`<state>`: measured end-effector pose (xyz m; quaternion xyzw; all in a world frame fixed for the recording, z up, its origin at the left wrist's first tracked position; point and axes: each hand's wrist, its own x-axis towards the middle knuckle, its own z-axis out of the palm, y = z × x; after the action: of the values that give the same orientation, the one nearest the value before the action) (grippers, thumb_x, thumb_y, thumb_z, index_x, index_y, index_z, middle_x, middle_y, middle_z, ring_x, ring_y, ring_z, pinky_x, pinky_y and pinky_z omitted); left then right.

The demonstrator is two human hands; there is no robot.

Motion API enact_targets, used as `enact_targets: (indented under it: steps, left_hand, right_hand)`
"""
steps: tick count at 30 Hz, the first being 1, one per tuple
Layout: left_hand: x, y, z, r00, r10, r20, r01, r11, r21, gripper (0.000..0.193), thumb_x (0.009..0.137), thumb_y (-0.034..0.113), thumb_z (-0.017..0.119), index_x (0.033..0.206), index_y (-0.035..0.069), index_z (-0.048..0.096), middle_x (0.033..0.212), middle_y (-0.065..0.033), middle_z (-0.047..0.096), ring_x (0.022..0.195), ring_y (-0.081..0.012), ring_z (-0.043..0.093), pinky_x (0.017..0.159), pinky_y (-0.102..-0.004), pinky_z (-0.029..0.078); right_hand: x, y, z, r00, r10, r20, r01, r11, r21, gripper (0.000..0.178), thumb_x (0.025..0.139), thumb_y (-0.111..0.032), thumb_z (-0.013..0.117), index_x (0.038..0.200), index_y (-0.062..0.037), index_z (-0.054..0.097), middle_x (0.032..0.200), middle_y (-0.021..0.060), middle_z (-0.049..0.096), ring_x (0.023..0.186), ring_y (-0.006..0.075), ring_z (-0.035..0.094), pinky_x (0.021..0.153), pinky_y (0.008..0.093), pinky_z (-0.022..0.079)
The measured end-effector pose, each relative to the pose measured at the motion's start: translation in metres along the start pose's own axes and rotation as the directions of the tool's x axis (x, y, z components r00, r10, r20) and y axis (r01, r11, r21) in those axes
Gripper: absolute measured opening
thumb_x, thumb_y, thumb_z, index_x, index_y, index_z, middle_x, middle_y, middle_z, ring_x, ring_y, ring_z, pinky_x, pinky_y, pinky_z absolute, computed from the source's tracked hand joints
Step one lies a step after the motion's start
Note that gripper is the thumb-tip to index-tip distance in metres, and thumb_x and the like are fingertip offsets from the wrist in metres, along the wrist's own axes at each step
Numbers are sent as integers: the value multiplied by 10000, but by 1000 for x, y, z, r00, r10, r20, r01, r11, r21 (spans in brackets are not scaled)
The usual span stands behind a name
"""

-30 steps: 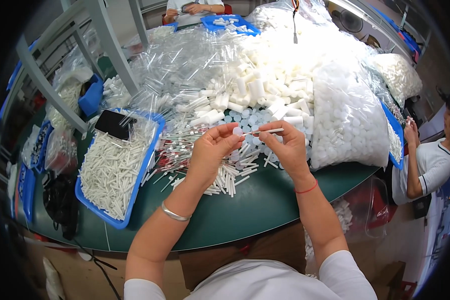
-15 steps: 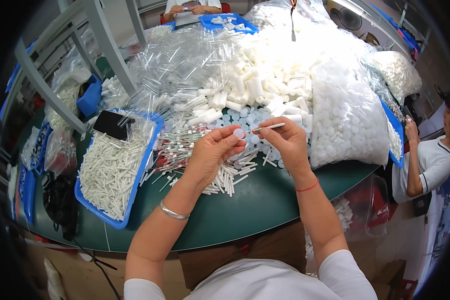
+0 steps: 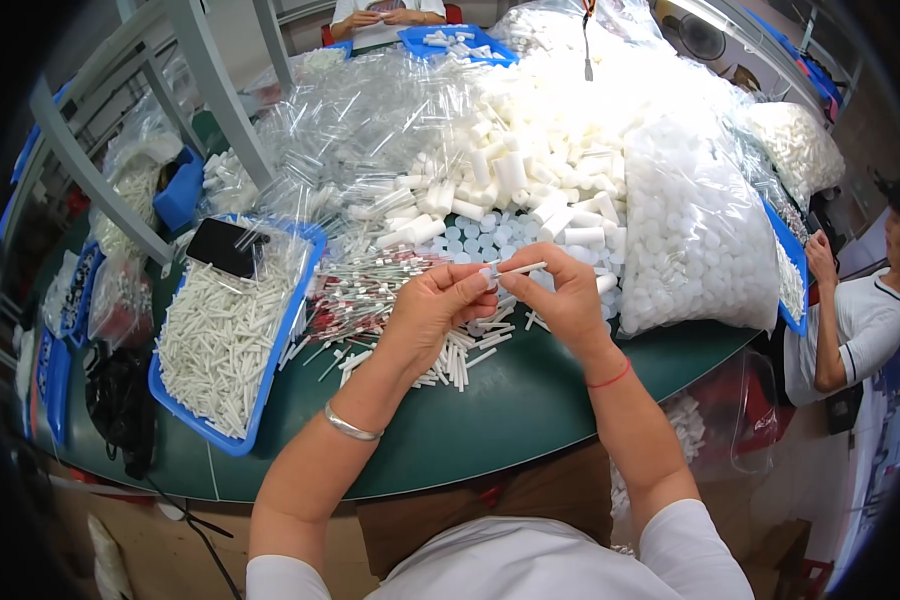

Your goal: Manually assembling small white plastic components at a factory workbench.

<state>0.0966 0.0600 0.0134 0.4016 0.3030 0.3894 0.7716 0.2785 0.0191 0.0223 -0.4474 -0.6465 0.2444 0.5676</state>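
My left hand, closed in a pinch, holds a small translucent round cap between thumb and fingertips. My right hand pinches a thin white stick, whose left end meets the cap; fingers hide how far it reaches in. Just beyond and left of my hands lies a heap of thin red-and-white sticks. Several short white sticks lie on the green table under my hands. Loose translucent caps are spread behind them, next to a big pile of thick white cylinders.
A blue tray of short white sticks stands at left, with a dark phone on it. A bulging clear bag of caps sits at right. Clear tubes heap behind. Grey metal bars rise at left. Co-workers sit opposite and at right.
My right hand has moved left and slightly down, bringing the stick up against the cap. My left hand has shifted slightly and still pinches the cap.
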Motion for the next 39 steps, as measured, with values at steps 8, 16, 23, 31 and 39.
enact_targets:
  steps: [8,16,23,31,39]
  left_hand:
    - [-5,-21,7,942,313,-121,-278,929,246,216,836,51,715,1022,-45,668,884,-72,683,768,-118,657,717,-226,536]
    - [7,-9,18,841,540,12,-401,610,683,217,807,119,745,960,-18,677,847,-99,665,775,-157,671,680,-269,533]
    - [55,50,-35,845,479,238,-57,-362,931,223,804,244,678,889,39,696,869,-147,659,842,-336,634,736,-447,508]
    - [72,46,-38,953,270,140,22,-519,855,207,764,211,705,877,37,697,880,-163,655,858,-339,655,749,-439,526]
    - [37,72,-25,880,468,74,-198,221,955,219,871,60,585,1053,-47,648,921,-125,685,852,-179,674,746,-293,529]
  right_hand:
    - [-7,7,11,907,410,98,-414,823,389,177,847,-116,698,943,33,694,838,45,687,757,82,603,685,213,453]
    - [-4,17,6,881,470,58,-430,742,515,180,859,-113,685,966,31,691,922,72,687,803,96,601,766,238,453]
    - [4,7,3,921,388,-31,-322,805,498,158,900,-135,623,976,3,625,975,135,687,914,194,656,850,320,488]
    - [2,16,-1,903,428,-29,-352,779,519,182,955,-195,562,966,-20,612,981,88,660,877,182,653,833,310,500]
    - [-3,13,6,951,309,-2,-286,883,372,196,971,-145,556,1059,16,626,1041,64,658,879,129,634,806,263,497]
